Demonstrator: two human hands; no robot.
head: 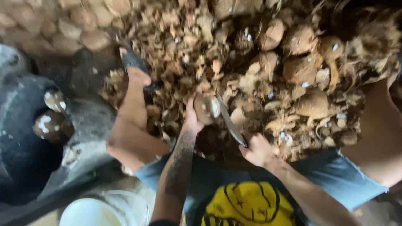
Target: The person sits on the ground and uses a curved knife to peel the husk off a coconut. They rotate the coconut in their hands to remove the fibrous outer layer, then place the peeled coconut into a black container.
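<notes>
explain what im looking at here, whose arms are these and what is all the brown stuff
There is one picture, taken by a camera worn on a person's head, looking down at their own lap and hands. The person sits with bare knees apart, in blue denim shorts and a yellow printed shirt. Their left hand holds a round brown coconut with patches peeled white. Their right hand grips a long metal knife whose blade rests against it. The brown stuff is a big heap of coconut husk scraps and whole coconuts on the ground. At the left, a dark tub holds two partly peeled coconuts, and a white bucket stands below.
</notes>
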